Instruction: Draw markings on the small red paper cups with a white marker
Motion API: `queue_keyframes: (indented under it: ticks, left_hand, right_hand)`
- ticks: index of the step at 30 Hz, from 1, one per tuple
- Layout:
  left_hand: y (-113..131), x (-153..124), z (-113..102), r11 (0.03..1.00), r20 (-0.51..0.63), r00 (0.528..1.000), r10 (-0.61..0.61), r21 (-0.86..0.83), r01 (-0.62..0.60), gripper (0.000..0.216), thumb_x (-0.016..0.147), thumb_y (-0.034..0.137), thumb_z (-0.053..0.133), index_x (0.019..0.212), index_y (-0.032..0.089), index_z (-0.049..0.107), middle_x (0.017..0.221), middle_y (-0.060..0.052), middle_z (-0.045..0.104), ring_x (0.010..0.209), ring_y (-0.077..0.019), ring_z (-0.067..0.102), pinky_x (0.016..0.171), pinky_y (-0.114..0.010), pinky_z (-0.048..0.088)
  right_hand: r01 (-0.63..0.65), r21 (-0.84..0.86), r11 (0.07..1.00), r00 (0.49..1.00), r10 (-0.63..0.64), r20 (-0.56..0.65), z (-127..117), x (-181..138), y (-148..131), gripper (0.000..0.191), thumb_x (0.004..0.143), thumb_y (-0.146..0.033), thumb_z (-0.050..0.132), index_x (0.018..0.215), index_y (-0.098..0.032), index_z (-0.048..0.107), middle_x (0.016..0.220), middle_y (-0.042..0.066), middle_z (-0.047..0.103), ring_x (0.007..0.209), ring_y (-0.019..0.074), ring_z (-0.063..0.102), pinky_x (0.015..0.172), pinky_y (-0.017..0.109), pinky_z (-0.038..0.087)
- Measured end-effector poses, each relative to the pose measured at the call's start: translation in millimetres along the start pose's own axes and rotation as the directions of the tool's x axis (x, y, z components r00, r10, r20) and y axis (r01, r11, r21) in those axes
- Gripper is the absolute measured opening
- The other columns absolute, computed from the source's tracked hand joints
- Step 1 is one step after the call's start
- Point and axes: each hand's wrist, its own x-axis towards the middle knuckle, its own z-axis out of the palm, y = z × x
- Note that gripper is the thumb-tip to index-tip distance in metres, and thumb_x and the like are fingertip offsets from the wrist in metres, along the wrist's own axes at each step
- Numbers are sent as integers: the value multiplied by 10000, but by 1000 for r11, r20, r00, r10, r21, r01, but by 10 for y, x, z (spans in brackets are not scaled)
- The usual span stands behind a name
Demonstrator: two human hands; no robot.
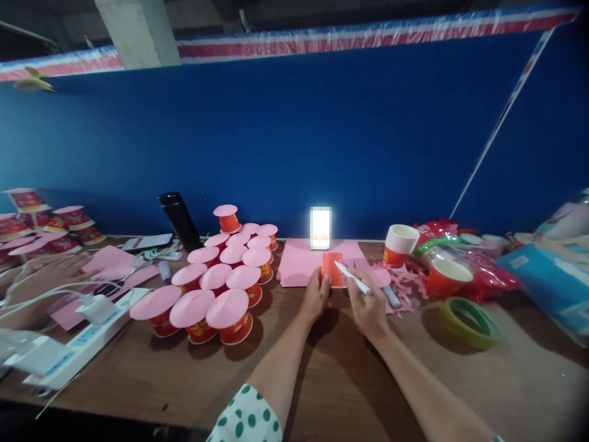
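Observation:
My left hand (pixel 316 296) is closed around the side of a red paper cup (pixel 332 267), which looks upside down with its white rim at the bottom. In my right hand (pixel 370 308) is a white marker pen (pixel 353 279), its tip pointing at the cup's side; whether it touches I cannot tell. Behind the cup lies a stack of pink paper (pixel 297 264). A bright, blurred phone screen (pixel 321 228) stands upright on it. Pink paper scraps (pixel 407 283) and a glue stick (pixel 392 297) lie beside my right hand.
Left of my hands stand several upturned red cups topped with pink discs (pixel 227 307). Farther left are a power strip (pixel 87 341), a black bottle (pixel 178 220) and another person's hand (pixel 41 276). Green tape (pixel 490 334), a cup stack (pixel 399 244) and a loose cup (pixel 446 279) sit right.

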Motion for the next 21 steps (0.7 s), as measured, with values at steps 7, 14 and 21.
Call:
queue_keyframes:
  ticks: [7, 14, 21]
  left_hand:
    - [-9, 2, -5, 1000, -2, 1000, -11, 18, 11, 460, 874, 490, 423, 1166, 142, 496, 1037, -93, 597, 899, -181, 545, 817, -310, 439]
    - [1, 7, -7, 999, -4, 1000, -14, 31, 14, 474, 871, 499, 421, 1176, 144, 492, 1056, -98, 600, 930, -187, 551, 834, -308, 434]
    - [17, 6, -6, 999, -14, 1000, 10, 36, -10, 435, 878, 475, 423, 1147, 142, 499, 1055, -99, 598, 953, -191, 545, 851, -312, 427]
  right_hand:
    - [3, -9, 1000, 1000, -3, 12, -2, -4, 6, 277, 919, -324, 439, 1092, -186, 605, 969, 90, 686, 851, 195, 659, 768, 321, 538]
    - [20, -28, 999, 1000, -20, -2, 2, -6, 9, 289, 922, -333, 428, 1090, -184, 608, 947, 91, 691, 806, 194, 667, 722, 315, 549]
    - [5, -15, 1000, 1000, -5, 5, 3, -7, 8, 283, 918, -332, 440, 1092, -178, 603, 920, 88, 695, 801, 195, 667, 721, 313, 545]
